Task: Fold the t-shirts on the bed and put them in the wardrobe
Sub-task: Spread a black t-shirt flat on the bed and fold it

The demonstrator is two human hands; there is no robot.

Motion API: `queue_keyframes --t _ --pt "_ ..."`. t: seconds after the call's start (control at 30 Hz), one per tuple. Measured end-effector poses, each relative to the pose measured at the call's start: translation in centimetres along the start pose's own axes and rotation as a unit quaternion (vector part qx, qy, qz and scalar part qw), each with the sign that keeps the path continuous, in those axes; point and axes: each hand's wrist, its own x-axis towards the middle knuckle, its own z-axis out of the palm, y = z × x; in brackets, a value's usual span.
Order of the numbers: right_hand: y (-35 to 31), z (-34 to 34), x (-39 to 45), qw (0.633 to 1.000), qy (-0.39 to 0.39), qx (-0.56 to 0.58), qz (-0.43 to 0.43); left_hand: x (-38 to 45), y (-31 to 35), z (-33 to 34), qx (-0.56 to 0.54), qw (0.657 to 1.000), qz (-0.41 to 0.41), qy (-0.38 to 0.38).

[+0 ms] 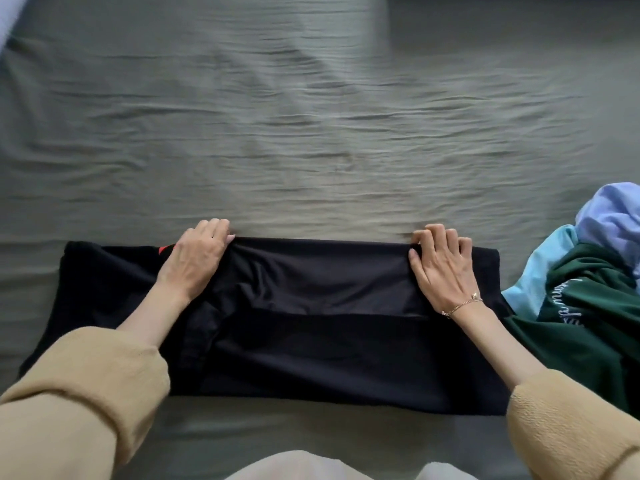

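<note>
A black t-shirt [311, 306] lies spread sideways on the grey-green bed sheet [311, 133], partly folded lengthwise, with a small red mark near its far left edge. My left hand [197, 258] grips the shirt's far edge, fingers curled over the fold. My right hand [443, 268] pinches the same far edge further right, thumb tucked under the cloth. A bracelet sits on my right wrist. The wardrobe is out of view.
A pile of unfolded shirts lies at the right edge of the bed: a dark green one with white lettering [585, 323], a light blue one [540, 275] and a lilac one [613, 220]. Wrinkled sheet stretches beyond the black shirt.
</note>
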Motion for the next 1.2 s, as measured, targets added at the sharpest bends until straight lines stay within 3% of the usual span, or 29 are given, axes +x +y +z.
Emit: queue_keyframes --t 0.17,0.4,0.6,0.8,0.93,1.0,1.1,1.2 --pt "-1.8 -0.7 -0.1 1.0 0.002 -0.015 -0.014 -1.1 -1.0 -0.2 -0.019 0.991 -0.133 -0.002" --pt "-12.1 -1.0 0.5 0.99 -0.012 0.082 -0.111 -5.7 -3.6 -2.0 -0.054 0.958 -0.28 0.02" --pt "-20.9 -0.3 1.4 0.98 -0.067 0.119 -0.144 -9.3 -5.6 -2.8 -0.092 0.893 -0.441 0.006" --pt "-26.4 -0.3 2.6 0.971 -0.085 0.149 -0.169 -9.0 -8.2 -3.6 -0.221 0.811 -0.541 0.012" --pt "-28.7 0.2 2.6 0.967 -0.126 0.114 -0.188 -7.9 -10.5 -3.7 -0.275 0.747 -0.603 -0.06" --pt "-29.5 0.3 2.6 0.958 -0.171 0.108 -0.205 -7.6 -11.3 -3.7 -0.258 0.764 -0.587 -0.067" --pt "-30.1 0.3 2.8 0.942 -0.232 0.135 -0.201 -7.1 -12.3 -4.1 -0.201 0.83 -0.516 -0.064" --pt "-30.2 0.2 2.9 0.94 -0.243 0.129 -0.2 -6.8 -13.3 -3.7 -0.153 0.872 -0.458 -0.079"
